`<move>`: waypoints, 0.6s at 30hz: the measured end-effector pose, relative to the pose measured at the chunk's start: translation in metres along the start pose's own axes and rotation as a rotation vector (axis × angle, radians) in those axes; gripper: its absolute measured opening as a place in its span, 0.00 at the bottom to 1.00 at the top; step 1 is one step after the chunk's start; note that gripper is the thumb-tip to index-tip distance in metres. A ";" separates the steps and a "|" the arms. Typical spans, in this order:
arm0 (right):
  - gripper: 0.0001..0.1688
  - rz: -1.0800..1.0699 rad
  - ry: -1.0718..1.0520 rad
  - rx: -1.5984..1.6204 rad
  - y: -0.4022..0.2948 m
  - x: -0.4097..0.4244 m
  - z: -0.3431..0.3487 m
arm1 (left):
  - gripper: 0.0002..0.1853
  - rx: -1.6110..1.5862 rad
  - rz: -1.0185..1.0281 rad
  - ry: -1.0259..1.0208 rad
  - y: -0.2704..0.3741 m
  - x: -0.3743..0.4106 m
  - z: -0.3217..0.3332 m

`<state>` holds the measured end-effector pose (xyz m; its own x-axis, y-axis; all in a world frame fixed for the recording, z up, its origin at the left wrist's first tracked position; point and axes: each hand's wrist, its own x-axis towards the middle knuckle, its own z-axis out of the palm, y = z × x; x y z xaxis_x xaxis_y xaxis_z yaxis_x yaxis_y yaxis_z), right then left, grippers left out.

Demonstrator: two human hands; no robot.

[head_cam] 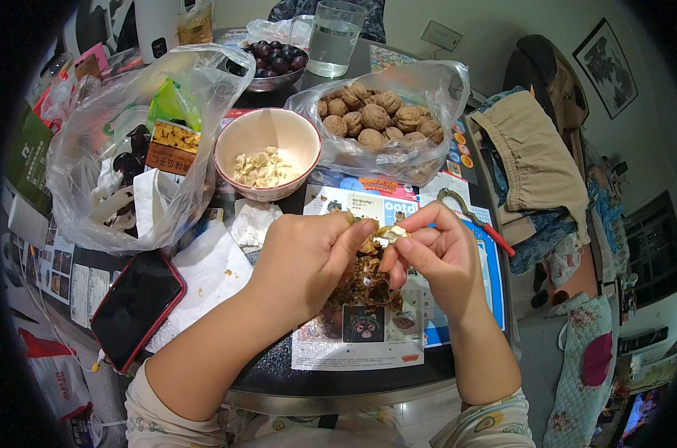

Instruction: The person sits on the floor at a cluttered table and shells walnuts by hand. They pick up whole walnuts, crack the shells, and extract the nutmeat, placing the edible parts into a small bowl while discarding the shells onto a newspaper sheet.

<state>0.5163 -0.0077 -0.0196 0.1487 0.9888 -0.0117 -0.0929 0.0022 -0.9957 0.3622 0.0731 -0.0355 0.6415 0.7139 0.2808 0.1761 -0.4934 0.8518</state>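
Observation:
My right hand (442, 252) pinches a pale, peeled piece of walnut kernel (394, 233) between thumb and fingertips. Close against it, my left hand (310, 257) is closed on a brownish walnut piece (370, 245), mostly hidden by the thumb. Below both hands a heap of broken walnut shells and skins (375, 280) lies on a printed paper sheet (361, 355). Beyond my left hand stands a cream bowl with a red rim (229, 168), holding pale kernel pieces (264, 167). A clear plastic bag (366, 159) of whole walnuts (375, 116) sits behind my hands.
Red-handled pliers (492, 232) lie near the table's right edge. On the left are a phone (140, 308), white tissue (210, 274) and a plastic bag of wrappers and waste (75, 185). A metal bowl of grapes (277, 59) and a glass jug of water (334, 42) stand at the back.

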 end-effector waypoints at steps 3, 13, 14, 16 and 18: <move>0.08 0.018 0.012 -0.016 -0.002 -0.001 0.003 | 0.08 -0.181 -0.047 0.106 0.003 0.001 0.004; 0.07 0.022 0.089 -0.119 -0.004 -0.002 0.009 | 0.08 0.086 0.021 0.114 0.003 0.000 0.000; 0.07 0.018 0.094 -0.122 -0.004 -0.003 0.009 | 0.08 0.187 0.059 0.094 0.002 0.001 -0.001; 0.07 0.007 0.096 -0.126 -0.004 -0.003 0.008 | 0.08 0.343 0.141 0.070 0.000 0.001 -0.002; 0.07 -0.009 0.091 -0.127 -0.003 -0.003 0.006 | 0.07 0.453 0.233 0.066 -0.003 0.003 -0.002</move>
<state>0.5099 -0.0094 -0.0159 0.2378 0.9713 -0.0052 0.0334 -0.0136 -0.9993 0.3616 0.0775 -0.0360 0.6563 0.5817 0.4806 0.3494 -0.7988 0.4898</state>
